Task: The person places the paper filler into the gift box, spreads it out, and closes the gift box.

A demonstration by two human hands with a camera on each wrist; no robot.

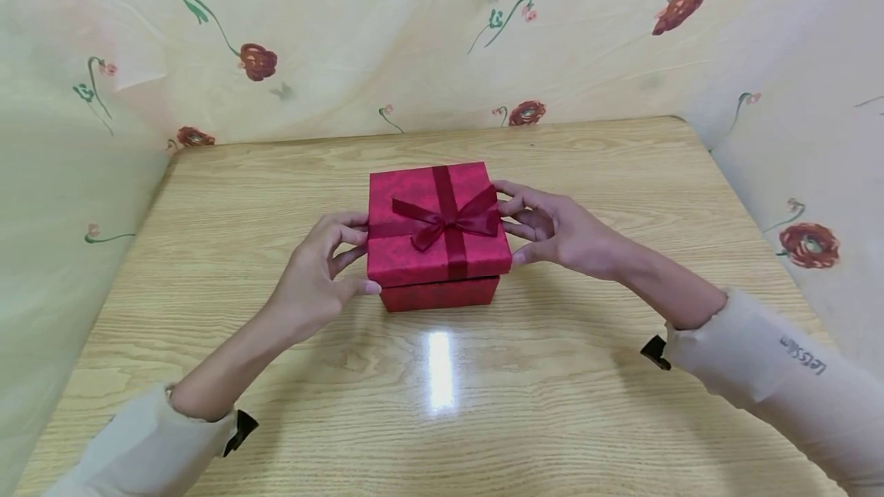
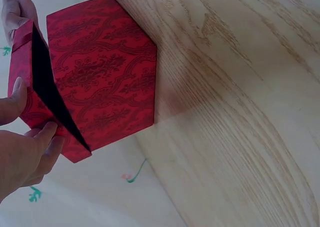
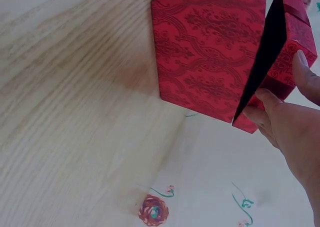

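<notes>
A red gift box stands on the wooden table, its base [image 1: 438, 295] showing below a wider red lid [image 1: 407, 186]. A dark red ribbon bow [image 1: 449, 219] sits on top of the lid. My left hand [image 1: 309, 276] holds the lid's left side, thumb at the front corner. On the opposite side, my right hand [image 1: 573, 232] holds the lid's right edge between thumb and fingers. Both wrist views show a dark gap between the lid [image 2: 22, 62] and the patterned base [image 3: 210, 52], so the lid sits raised at an angle. The inside of the box is hidden.
The wood-grain table [image 1: 242, 175] reflects a bright strip of light in front of the box. Behind and at both sides hangs a cream floral cloth [image 1: 331, 37]. Black clips show at both sleeve cuffs.
</notes>
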